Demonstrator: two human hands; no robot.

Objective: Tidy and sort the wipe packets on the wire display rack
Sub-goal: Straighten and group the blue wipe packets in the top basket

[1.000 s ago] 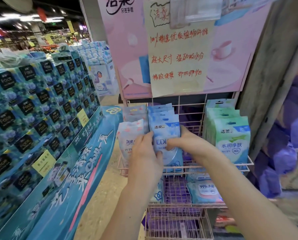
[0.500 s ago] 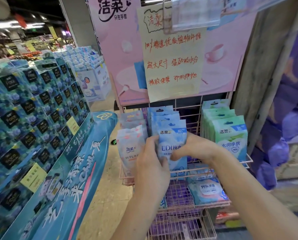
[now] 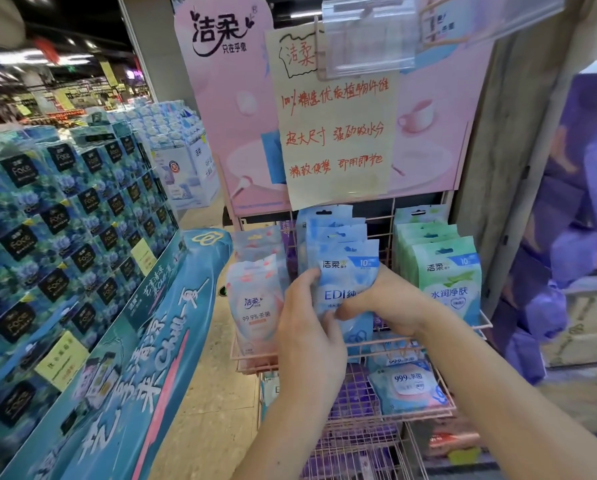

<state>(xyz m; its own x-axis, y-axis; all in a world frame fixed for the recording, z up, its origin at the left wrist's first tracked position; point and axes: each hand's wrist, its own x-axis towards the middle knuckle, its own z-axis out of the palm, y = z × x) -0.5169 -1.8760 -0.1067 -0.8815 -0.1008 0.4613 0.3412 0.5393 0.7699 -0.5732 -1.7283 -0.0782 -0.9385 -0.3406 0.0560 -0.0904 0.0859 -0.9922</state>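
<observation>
I'm sliding my left hand (image 3: 307, 327) lower on the front blue packet (image 3: 349, 282) — its fingers, earlier up beside the printed letters, are now curling round the left edge beneath them. My right hand (image 3: 383, 303) is closing in over the packet's lower right, thumb crossing its face toward my left — and my head is tipping back, showing more of the pink board (image 3: 221, 133).

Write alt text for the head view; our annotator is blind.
Both hands, left hand and right hand, grip the front blue wipe packet on a pink wire rack, between pink packets and green packets.
</observation>
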